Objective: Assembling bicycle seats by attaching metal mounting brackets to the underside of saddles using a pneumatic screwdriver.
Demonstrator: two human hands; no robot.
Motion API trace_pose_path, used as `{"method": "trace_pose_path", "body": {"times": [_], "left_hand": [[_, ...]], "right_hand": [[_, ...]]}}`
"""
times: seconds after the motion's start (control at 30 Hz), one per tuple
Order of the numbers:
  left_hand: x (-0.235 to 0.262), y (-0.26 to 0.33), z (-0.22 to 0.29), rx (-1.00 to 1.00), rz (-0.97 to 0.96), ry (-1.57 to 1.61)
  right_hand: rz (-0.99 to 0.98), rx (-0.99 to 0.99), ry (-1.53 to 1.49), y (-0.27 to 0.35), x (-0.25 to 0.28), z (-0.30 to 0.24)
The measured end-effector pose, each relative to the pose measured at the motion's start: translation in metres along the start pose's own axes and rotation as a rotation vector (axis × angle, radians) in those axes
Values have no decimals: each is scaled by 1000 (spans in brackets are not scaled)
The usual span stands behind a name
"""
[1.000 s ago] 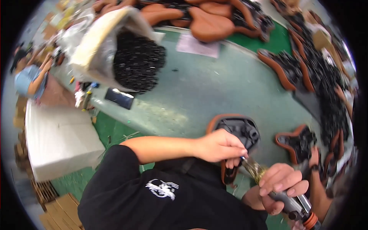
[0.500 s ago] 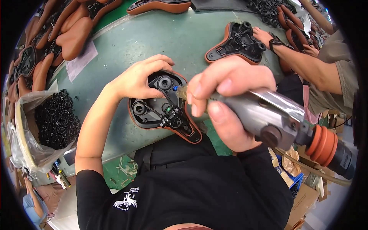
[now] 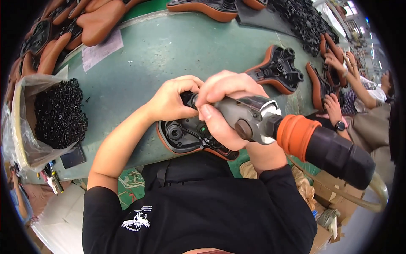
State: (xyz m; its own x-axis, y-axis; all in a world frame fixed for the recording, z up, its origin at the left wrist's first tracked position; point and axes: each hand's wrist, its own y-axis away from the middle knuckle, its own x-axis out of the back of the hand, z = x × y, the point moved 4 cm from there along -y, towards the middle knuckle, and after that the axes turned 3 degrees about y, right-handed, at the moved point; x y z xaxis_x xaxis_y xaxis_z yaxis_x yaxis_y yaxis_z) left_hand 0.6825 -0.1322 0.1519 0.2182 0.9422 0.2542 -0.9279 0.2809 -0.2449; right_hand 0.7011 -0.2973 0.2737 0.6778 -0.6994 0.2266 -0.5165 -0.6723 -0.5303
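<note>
brown-rimmed saddle (image 3: 184,134) lay underside-up; left hand (image 3: 171,100) curved around its far edge, apparently for steadiness, closure could not be told; right hand (image 3: 228,86) was clamped around grey driver (image 3: 256,116) above saddle, seemingly for aim.

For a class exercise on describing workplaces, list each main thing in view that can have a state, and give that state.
Left hand: curved over the near saddle; firmness of hold unclear.
Right hand: closed around the power tool.
Power tool: held, hose attached; running or not, cannot tell.
Near saddle: underside up, partly covered.
Saddle beyond the tool: underside up, on the table.
Lined box: open, holding small black parts.
Paper sheet: lying flat.
</note>
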Motion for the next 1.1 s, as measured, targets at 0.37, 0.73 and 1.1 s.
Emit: {"method": "trace_pose_path", "body": {"times": [0.37, 0.73, 1.1], "left_hand": [[-4, 1, -2, 3, 76, 59], [325, 11, 67, -95, 1089, -145], [251, 102, 50, 232, 575, -1051]], "right_hand": [[3, 1, -77, -6, -5, 19], [385, -7, -330, 24, 59, -12], [561, -416, -383, -51, 54, 125]]}}
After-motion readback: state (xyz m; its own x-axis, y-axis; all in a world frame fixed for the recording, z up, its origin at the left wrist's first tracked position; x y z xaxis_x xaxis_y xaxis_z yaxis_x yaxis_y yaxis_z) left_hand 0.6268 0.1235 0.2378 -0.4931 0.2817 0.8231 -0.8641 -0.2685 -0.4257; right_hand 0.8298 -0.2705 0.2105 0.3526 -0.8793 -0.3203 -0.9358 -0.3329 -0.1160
